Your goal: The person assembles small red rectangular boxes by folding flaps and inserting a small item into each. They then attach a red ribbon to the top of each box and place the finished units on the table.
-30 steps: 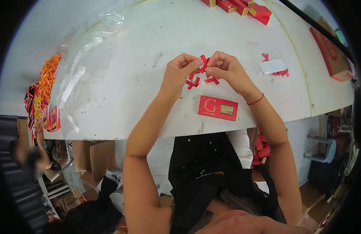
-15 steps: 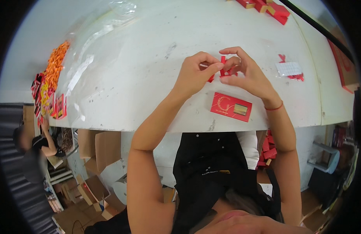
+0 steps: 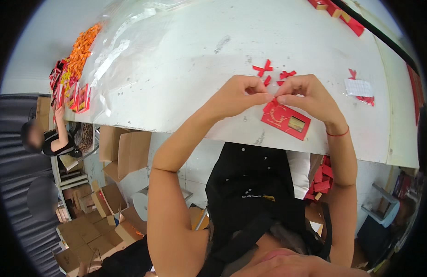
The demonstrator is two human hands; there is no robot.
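A flat red box [image 3: 287, 122] with gold print and a small window lies slantwise on the white table [image 3: 176, 69], near its front edge. Over the box's far left end, a small red ribbon bow [image 3: 274, 101] is pinched between both hands. My left hand [image 3: 243, 95] holds it by thumb and forefinger from the left. From the right, my right hand [image 3: 310, 98], with a thin red cord at the wrist, pinches it too. Fingertips partly hide the bow. Just beyond the hands lie more red ribbon bows [image 3: 263, 68].
A clear bag with a white label [image 3: 359, 87] and red ribbons lies to the right. Red boxes [image 3: 349, 24] stand at the far right. Orange packets [image 3: 83, 48] and clear plastic film [image 3: 114, 57] occupy the left, near another person [image 3: 56, 138]. Cardboard boxes [image 3: 126, 152] sit below.
Both hands have come down and nearer, bringing the ribbon bow from beyond the box onto its far left end. The bows left behind are now uncovered. The view has shifted slightly.
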